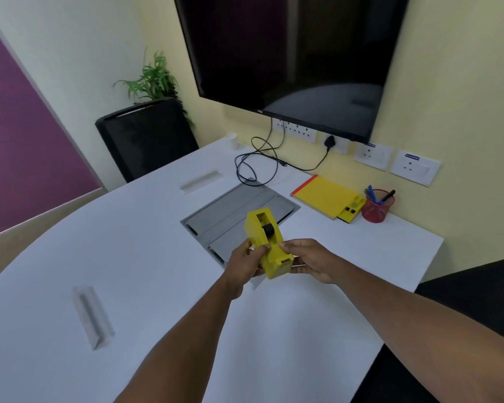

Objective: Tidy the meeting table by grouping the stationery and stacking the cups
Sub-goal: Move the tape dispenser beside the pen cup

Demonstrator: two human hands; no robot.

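Note:
A yellow tape dispenser (266,239) with a black roll core is held above the white table (128,257), tilted. My left hand (246,263) grips its left side and my right hand (309,258) holds its right side near the lower end. At the far right by the wall lie a yellow notepad (322,194), a small yellow stationery holder (352,210) and a red mesh pen cup (376,207) with pens. A white paper cup (232,140) stands at the far end of the table.
A grey cable hatch (230,216) is set into the table under the dispenser. Black cables (255,161) run from wall sockets. Two name-card stands (92,315) (200,180) sit on the table. Black chairs (146,135) (463,330) stand left and right. A wall screen (288,53) hangs ahead.

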